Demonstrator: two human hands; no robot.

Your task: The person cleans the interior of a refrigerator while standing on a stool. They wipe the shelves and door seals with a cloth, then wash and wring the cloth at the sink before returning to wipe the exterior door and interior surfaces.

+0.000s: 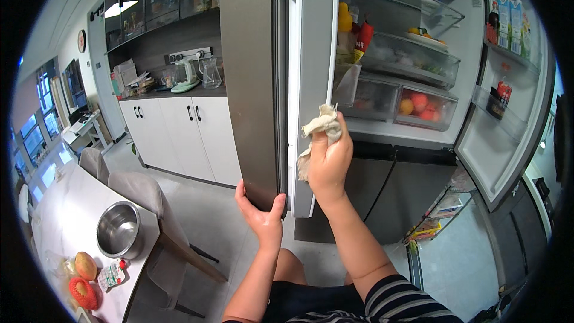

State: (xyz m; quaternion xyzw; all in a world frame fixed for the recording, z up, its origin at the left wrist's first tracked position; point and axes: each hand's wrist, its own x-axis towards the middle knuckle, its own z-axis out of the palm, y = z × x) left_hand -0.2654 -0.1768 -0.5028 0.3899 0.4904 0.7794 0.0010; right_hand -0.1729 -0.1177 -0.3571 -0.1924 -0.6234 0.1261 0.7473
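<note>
My right hand point(331, 157) grips a crumpled beige cloth point(323, 126) against the pale inner edge point(309, 63) of the open left refrigerator door. Around the lower corner of that door's brown-grey front edge point(251, 80), my left hand point(264, 220) is closed, fingers on one side and thumb on the other. Behind the cloth stands the open refrigerator, with a clear drawer point(426, 110) of round fruit and a plate point(427, 40) of food on a shelf. The right refrigerator door point(502, 143) is swung open too, with cartons point(510, 24) and bottles in its racks.
At the lower left, a white table point(63, 206) bears a steel pot point(119, 229), fruit point(85, 265) and a pouch point(111, 274). Grey chairs point(139, 188) stand along it. A white-fronted sideboard point(179, 137) holds a kettle point(184, 76). A low rack point(441, 215) stands beneath the right door.
</note>
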